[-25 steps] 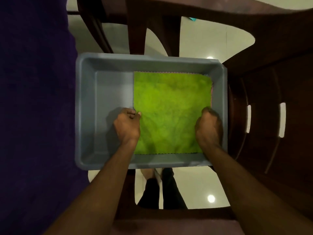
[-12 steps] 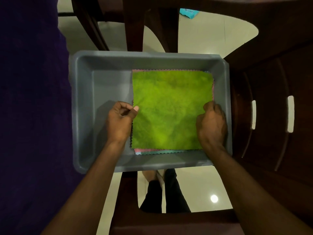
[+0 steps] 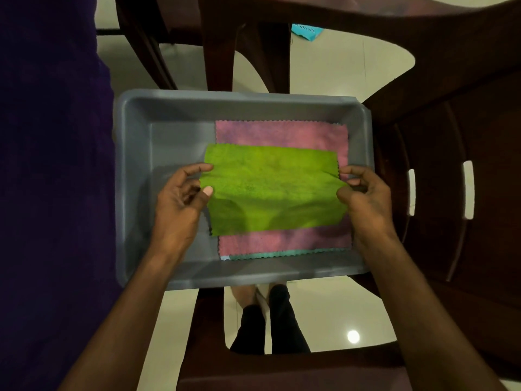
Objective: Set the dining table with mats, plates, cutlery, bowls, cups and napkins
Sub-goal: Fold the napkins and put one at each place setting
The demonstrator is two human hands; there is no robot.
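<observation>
- Two bare hands hold one fuzzy bright green cloth napkin w/ zigzag edges, lifted a bit above the pile in the grey plastic rectangular tub.
- Left hand: thumb & curled fingers pinch the napkin's left edge.
- Right hand: thumb & fingertips pinch the right edge, fingers bent.
- Green napkin sags in the middle, held between both hands, over the right part of the tub.
- Under it lies a flat pink fuzzy cloth napkin, on the tub floor.
- A teal cloth napkin peeks out as a thin strip under the pink one's near edge.
- The tub sits on a dark brown wooden chair.
- A small teal packet lies on the pale shiny tile floor far off; it has writing, too blurry to read.
- A dark purple cloth fills the left side.
</observation>
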